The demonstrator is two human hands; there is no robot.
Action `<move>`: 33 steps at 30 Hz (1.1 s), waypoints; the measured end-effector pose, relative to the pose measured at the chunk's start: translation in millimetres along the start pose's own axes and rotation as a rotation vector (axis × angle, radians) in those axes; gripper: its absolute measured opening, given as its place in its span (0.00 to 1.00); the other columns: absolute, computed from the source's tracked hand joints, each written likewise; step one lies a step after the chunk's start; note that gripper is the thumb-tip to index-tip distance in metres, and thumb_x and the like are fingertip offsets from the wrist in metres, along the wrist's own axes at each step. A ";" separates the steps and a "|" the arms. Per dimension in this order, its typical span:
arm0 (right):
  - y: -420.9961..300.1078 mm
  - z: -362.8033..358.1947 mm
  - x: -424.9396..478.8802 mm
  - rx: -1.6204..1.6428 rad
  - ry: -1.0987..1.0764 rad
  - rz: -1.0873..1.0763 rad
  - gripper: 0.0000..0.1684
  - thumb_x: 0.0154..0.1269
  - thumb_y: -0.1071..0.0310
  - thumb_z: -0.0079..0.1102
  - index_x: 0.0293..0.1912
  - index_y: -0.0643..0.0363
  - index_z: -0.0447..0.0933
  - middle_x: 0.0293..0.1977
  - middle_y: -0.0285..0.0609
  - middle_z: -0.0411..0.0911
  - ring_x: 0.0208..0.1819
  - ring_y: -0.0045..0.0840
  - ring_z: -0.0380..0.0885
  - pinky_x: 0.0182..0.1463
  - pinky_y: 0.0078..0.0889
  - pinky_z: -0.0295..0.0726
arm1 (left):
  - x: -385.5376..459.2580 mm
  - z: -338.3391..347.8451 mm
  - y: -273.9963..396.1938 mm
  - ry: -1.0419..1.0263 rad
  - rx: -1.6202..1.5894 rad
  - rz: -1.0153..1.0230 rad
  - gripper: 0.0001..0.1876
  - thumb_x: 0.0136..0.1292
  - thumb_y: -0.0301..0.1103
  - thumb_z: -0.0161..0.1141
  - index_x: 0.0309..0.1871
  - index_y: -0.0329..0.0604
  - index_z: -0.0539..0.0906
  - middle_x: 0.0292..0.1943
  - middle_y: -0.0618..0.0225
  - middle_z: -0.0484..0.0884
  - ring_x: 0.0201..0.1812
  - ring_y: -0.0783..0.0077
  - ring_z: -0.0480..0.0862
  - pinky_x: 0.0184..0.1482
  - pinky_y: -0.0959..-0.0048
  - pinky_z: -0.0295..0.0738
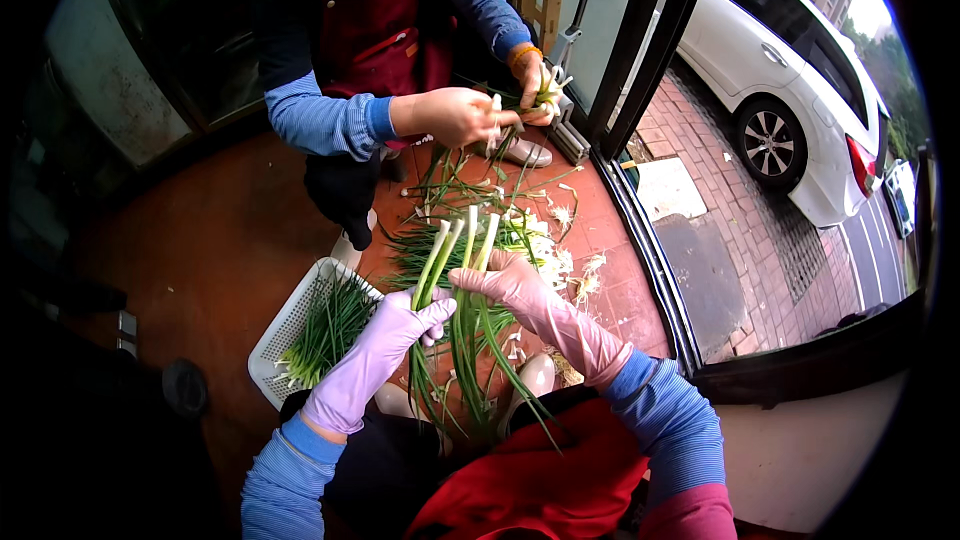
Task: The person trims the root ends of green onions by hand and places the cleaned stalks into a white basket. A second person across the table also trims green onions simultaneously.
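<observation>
My left hand (409, 322), in a lilac rubber glove, grips a few green onions (433, 262) with their white ends up and the leaves trailing down. In a pale pink glove, my right hand (502, 281) holds more green onions (469, 322) right beside them, white ends up too. Both hands are close together above the floor. Beneath and beyond them lies a heap of green onions (420, 251), with rooted white ends (555, 262) towards the right. To the left stands a white perforated plastic basket (274, 337) holding trimmed-looking green onions (330, 330).
Opposite me a person in a dark red apron (367, 37) handles green onions (553, 86) with both hands. Root and leaf scraps (589, 277) litter the red tiled floor (217, 225). A door track (660, 277) runs along the right; outside is a parked white car (795, 67).
</observation>
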State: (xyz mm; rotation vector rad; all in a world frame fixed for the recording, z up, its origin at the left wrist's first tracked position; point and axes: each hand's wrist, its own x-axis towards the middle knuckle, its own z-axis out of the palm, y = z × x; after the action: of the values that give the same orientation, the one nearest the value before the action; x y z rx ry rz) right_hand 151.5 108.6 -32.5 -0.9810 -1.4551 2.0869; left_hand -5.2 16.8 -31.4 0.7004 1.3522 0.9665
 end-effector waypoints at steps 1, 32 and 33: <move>1.2 0.8 -0.2 0.014 -0.008 -0.003 0.16 0.55 0.58 0.64 0.38 0.59 0.78 0.28 0.31 0.78 0.24 0.10 0.69 0.27 0.14 0.63 | 1.0 -0.5 -0.4 -0.017 0.009 -0.021 0.10 0.60 0.31 0.58 0.41 0.35 0.75 0.20 0.74 0.71 0.21 0.82 0.72 0.21 0.81 0.68; -16.0 -12.0 -1.5 -0.101 0.059 -0.074 0.14 0.56 0.59 0.62 0.37 0.59 0.80 0.31 0.32 0.79 0.28 0.12 0.70 0.30 0.14 0.67 | 3.1 0.3 -5.3 -0.066 0.054 0.040 0.10 0.65 0.34 0.49 0.40 0.35 0.74 0.26 0.66 0.77 0.25 0.76 0.76 0.31 0.77 0.75; -18.6 -13.6 -1.5 -0.088 0.084 -0.101 0.14 0.56 0.59 0.62 0.37 0.60 0.80 0.31 0.33 0.79 0.28 0.12 0.70 0.30 0.14 0.67 | 1.3 -0.3 -3.1 -0.078 0.032 0.062 0.11 0.66 0.35 0.49 0.40 0.35 0.75 0.25 0.67 0.76 0.24 0.78 0.75 0.30 0.78 0.73</move>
State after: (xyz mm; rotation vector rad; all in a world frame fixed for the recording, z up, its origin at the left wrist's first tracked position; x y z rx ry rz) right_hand 161.5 123.1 -17.5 -0.9944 -1.5329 1.9024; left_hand -5.1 16.4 -34.7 0.8004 1.2862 0.9593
